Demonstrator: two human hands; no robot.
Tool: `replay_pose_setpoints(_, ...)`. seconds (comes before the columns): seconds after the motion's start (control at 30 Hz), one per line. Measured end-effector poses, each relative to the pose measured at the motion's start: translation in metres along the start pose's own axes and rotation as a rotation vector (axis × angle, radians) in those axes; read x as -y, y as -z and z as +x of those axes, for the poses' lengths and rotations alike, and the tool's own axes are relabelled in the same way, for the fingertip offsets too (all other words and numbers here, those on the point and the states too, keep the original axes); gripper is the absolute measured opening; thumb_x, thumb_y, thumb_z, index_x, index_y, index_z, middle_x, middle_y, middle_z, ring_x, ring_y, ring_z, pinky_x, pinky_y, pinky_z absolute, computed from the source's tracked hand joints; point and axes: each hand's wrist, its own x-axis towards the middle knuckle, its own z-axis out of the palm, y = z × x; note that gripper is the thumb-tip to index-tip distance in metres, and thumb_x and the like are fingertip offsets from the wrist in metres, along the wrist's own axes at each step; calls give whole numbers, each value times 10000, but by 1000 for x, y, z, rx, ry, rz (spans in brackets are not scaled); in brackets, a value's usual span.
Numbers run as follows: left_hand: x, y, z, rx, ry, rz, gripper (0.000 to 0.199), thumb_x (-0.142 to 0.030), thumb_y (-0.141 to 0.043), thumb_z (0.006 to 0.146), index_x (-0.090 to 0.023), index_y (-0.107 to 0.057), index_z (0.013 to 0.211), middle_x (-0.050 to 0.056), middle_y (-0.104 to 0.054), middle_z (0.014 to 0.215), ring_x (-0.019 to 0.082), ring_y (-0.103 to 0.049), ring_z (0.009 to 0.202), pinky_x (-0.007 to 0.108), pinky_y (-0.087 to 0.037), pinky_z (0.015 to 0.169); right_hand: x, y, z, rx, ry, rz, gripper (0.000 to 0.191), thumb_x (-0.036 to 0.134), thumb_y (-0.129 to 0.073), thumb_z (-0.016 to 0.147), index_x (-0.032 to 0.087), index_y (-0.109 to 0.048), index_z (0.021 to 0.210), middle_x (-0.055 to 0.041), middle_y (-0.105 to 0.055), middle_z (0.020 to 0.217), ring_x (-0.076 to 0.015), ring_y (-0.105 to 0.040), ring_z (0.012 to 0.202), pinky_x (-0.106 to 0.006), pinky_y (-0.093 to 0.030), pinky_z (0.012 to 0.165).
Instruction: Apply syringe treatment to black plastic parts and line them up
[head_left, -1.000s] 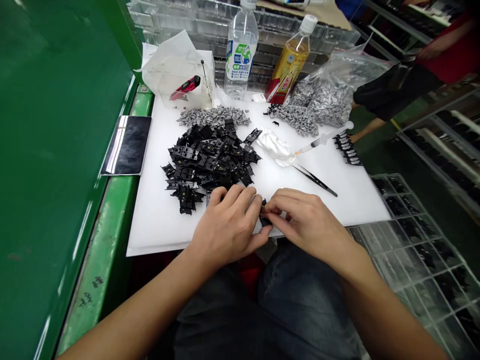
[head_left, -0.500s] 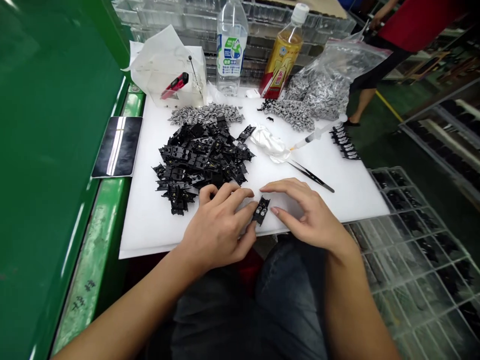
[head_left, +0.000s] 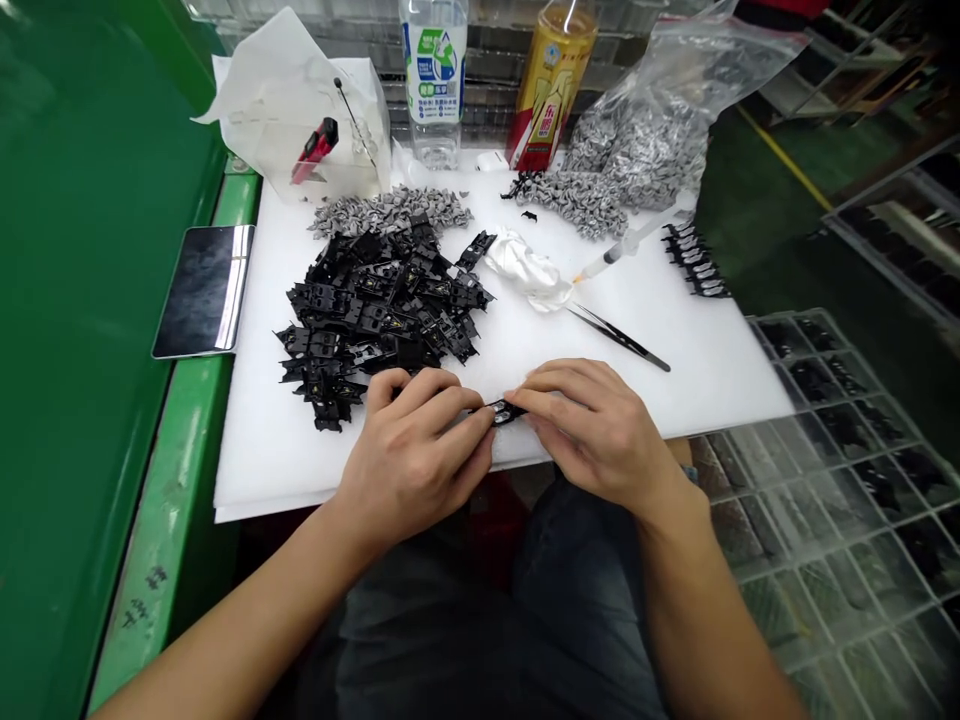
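Note:
A small black plastic part (head_left: 504, 411) with shiny silver pieces on it is held between my two hands, close to the front edge of the white foam board (head_left: 300, 478). My left hand (head_left: 424, 440) is closed on its left end. On the right end, the fingertips of my right hand (head_left: 592, 425) are pinched together and cover part of it. Just beyond my left hand lies a heap of similar black plastic parts (head_left: 382, 300). Tweezers (head_left: 621, 338) rest on the board past my right hand, near a syringe (head_left: 619, 250) whose orange tip touches a crumpled white wrap (head_left: 525, 268).
Small grey pieces (head_left: 390, 210) lie in a pile behind the heap, and more fill a clear bag (head_left: 645, 130). A water bottle (head_left: 435, 85) and a drink bottle (head_left: 551, 90) stand at the back. A tablet (head_left: 204, 290) lies left; compartment trays (head_left: 832, 470) are at right.
My right hand has moved in from beside the black part and now grips its right end. The part has turned from upright to nearly level. The whole view has shifted slightly.

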Motion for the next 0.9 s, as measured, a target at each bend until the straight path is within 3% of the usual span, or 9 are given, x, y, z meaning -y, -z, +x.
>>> replay_pose_setpoints(0.17, 0, 0, 0, -5, -17, 15, 144, -232, -715, 1004, -223, -722, 1147, 19, -806, 1099, 249, -711, 1083, 484, -410, 909, 0, 1, -1, 48, 20, -50, 428, 80, -603, 987, 236, -685, 1377, -120, -755, 1256, -295, -670, 1211, -514, -544, 1046)
replay_pose_setpoints(0.9, 1, -3, 1, -67, -12, -40, 60, -228, -754, 978, -231, -729, 1032, -10, -809, 1008, 231, -717, 1001, 467, -416, 872, -2, 0, 0, -15, 129, -63, 341, 46, -669, 965, 169, -742, 1275, -114, -805, 1246, -295, -729, 1202, -482, -590, 1003)
